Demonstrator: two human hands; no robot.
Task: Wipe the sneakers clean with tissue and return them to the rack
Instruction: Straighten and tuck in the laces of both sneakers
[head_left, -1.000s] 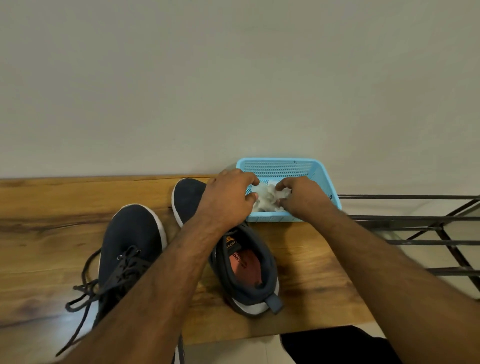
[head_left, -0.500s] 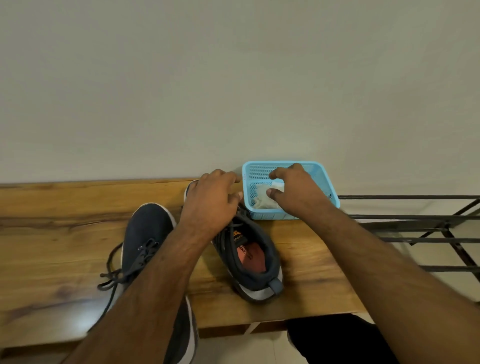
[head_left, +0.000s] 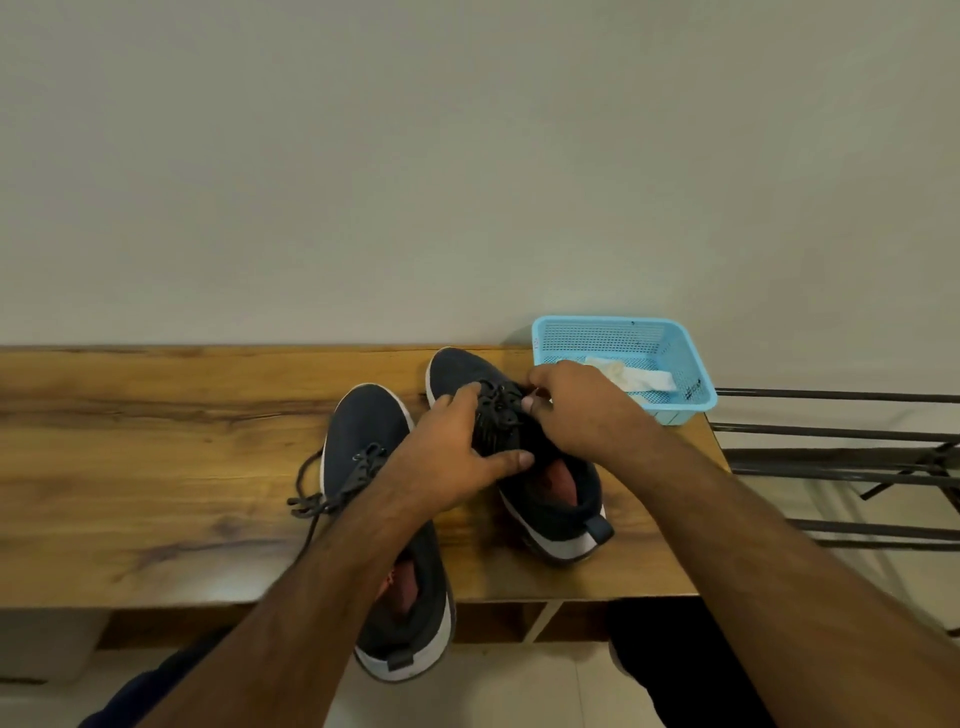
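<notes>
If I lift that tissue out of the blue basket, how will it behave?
The tissue looks crumpled and thin, so it is probably very light and floppy. It lies loose in the basket, so it should lift freely, though it may tear if snagged.

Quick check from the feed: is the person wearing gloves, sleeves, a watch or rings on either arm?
Nothing shows on either. The left hand and right hand are bare, with no gloves and no rings visible on the fingers in view. Both forearms are uncovered from wrist to the frame's lower edge, with no sleeve cuff, watch or band. Only dark clothing shows low in the frame, below the table edge.
</notes>
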